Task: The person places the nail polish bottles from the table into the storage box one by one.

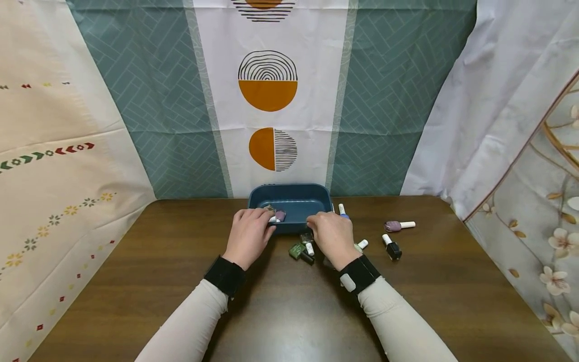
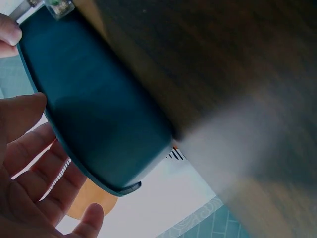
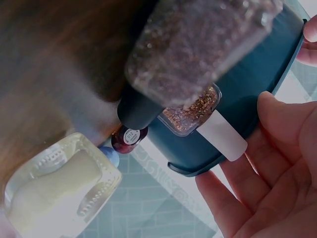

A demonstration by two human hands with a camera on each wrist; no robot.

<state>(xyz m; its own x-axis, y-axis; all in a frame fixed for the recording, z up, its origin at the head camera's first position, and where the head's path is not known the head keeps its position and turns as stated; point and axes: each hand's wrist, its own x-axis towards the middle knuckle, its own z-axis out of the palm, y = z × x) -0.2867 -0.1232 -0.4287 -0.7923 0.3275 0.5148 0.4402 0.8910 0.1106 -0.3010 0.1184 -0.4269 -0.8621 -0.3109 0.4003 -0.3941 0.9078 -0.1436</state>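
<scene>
A dark teal plastic bin point(image 1: 298, 208) stands at the back of the table. My left hand point(image 1: 248, 235) grips its near rim toward the left, thumb outside the wall and fingers over the edge. At the right end of that rim my right hand point(image 1: 333, 237) holds on the same way. Inside the bin at the left lies a mauve nail polish bottle point(image 1: 280, 215). In front, between my hands, lie a green nail polish bottle point(image 1: 296, 250) and a glittery nail polish bottle point(image 3: 193, 114) with a white cap.
Right of my right hand are a purple nail polish bottle point(image 1: 392, 226) and a black one point(image 1: 394, 251), both white-capped. A blue bottle point(image 1: 344, 215) lies beside the bin's right end. Patterned cloth point(image 1: 280, 115) hangs behind the wooden table point(image 1: 181, 261).
</scene>
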